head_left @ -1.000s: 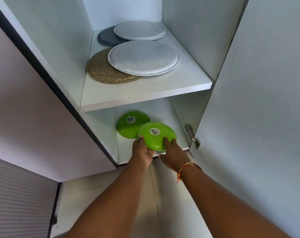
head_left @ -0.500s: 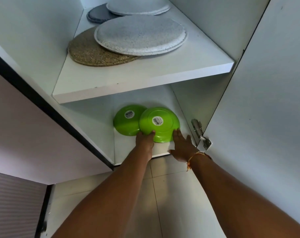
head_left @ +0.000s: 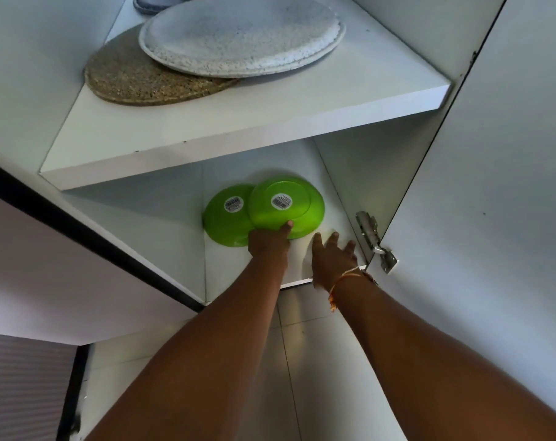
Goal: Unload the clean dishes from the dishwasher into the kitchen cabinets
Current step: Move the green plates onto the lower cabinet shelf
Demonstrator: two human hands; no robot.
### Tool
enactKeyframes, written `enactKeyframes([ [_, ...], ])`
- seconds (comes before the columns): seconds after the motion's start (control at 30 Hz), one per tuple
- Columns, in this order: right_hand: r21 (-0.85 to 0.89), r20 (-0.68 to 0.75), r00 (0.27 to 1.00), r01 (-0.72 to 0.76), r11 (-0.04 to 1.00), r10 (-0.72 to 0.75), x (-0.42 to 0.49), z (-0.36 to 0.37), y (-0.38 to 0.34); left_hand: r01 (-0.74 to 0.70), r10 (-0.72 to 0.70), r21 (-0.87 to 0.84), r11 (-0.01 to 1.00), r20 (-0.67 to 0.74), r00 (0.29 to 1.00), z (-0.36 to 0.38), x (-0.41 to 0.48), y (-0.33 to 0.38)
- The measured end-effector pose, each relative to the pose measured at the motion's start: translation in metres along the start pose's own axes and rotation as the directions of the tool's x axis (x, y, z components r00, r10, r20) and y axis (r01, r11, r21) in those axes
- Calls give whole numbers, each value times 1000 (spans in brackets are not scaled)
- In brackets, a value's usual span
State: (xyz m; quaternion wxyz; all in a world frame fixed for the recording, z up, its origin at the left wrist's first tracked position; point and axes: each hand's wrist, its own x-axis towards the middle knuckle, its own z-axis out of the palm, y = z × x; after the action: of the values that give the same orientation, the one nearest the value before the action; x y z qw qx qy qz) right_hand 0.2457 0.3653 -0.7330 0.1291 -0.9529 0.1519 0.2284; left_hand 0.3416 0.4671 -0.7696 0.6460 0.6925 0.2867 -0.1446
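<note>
Two green plates lie upside down on the lower cabinet shelf (head_left: 232,265), each with a barcode sticker. The right green plate (head_left: 297,198) overlaps the left green plate (head_left: 222,221). My left hand (head_left: 268,241) touches the near rim of the right plate, thumb on top; the fingers are hidden. My right hand (head_left: 332,257) is just right of the plate, fingers spread and off it, over the shelf's front edge. An orange thread is tied on that wrist.
The upper shelf (head_left: 270,122) holds a white round mat (head_left: 241,33) over a brown woven mat (head_left: 133,78). The open cabinet door (head_left: 493,186) stands at the right with a metal hinge (head_left: 373,240). A dark-edged cabinet side (head_left: 79,230) is at the left.
The right plate has gone deeper onto the lower shelf, overlapping the left one. My right hand has let go of it and drawn back to the right. The view has moved closer.
</note>
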Motion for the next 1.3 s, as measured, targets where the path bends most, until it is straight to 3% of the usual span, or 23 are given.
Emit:
enactKeyframes([
  [0.03,8,29,1000,-4,1000,4,2,-2,0,-26,26,12,1000,-8,1000,0,0,-2],
  [0.13,-3,42,999,-19,1000,19,3,0,-1,-193,220,267,944,-75,973,-2,-10,-14],
  [0.23,13,37,999,-23,1000,22,8,6,-2,-287,322,285,914,-83,943,-9,-45,-22],
  [0.3,24,55,998,-21,999,19,18,5,-1,-407,434,278,870,-42,900,-13,-57,-27],
  [0.37,20,85,996,-12,1000,10,26,5,1,-508,532,378,774,47,845,-17,-62,-28],
  [0.6,84,156,988,2,996,-15,5,-19,9,-499,386,603,622,318,866,-43,-92,-3],
  [0.77,149,217,976,-24,989,-9,-55,-40,26,-623,429,629,465,456,780,-76,-142,9],
  [0.87,192,72,997,-9,981,-5,-99,-57,23,-698,472,614,368,523,709,-86,-171,33],
  [1.0,121,-256,961,140,983,-105,-151,-105,5,-764,615,643,45,585,528,-94,-209,67],
  [1.1,9,-501,849,202,979,-171,-178,-143,-11,-763,701,622,-174,623,348,-98,-245,97],
  [1.3,-172,-781,573,186,967,-249,-210,-194,-19,-638,806,653,-408,586,85,-108,-285,154],
])
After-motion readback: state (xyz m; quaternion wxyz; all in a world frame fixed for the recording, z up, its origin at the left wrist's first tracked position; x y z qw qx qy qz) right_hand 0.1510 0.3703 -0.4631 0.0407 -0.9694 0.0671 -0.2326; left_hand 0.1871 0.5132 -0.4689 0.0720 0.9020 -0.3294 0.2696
